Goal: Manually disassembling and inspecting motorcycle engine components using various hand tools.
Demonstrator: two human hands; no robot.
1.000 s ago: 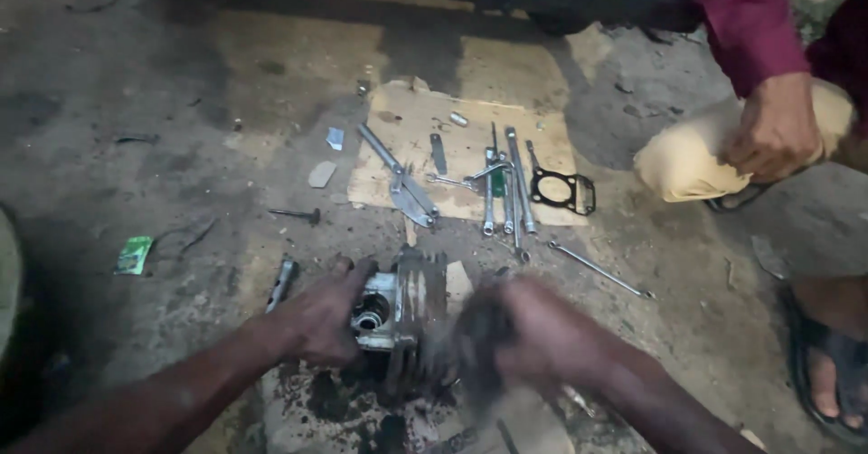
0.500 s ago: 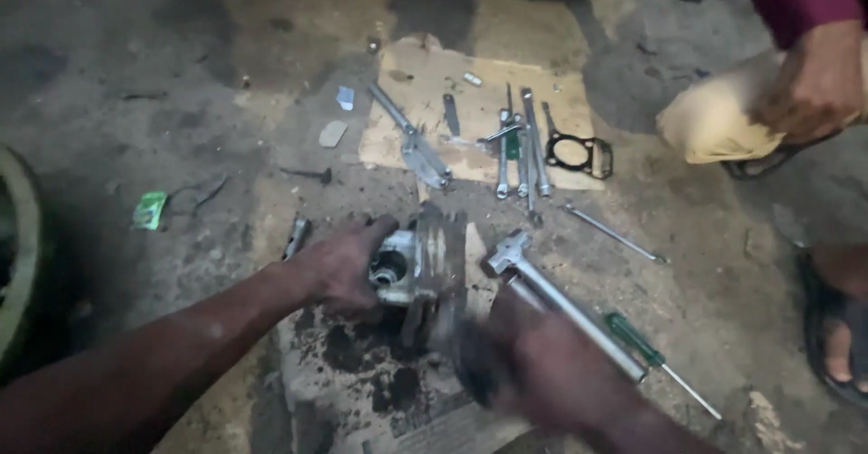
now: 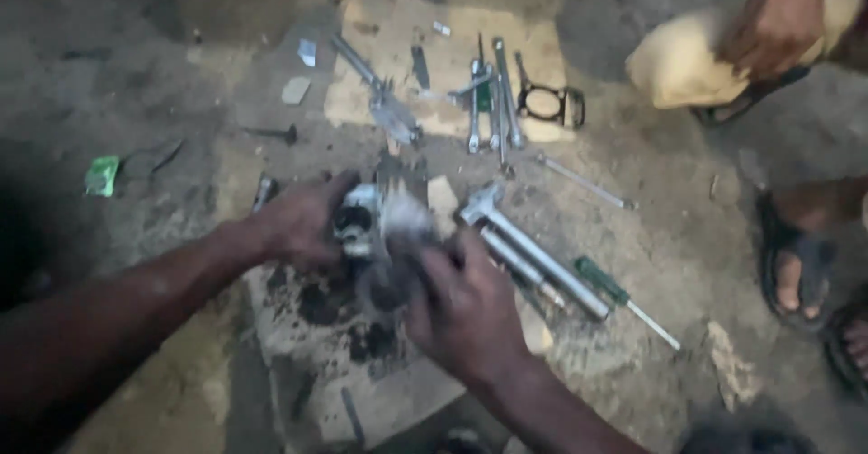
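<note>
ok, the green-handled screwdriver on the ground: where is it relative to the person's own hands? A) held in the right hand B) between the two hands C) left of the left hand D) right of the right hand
D: the green-handled screwdriver lies on the ground to the right of the right hand, untouched; both it and the left hand are on the metal engine part.

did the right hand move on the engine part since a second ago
Yes. The right hand has slid from beside the engine part onto its near side, judged against the wrenches.
</note>
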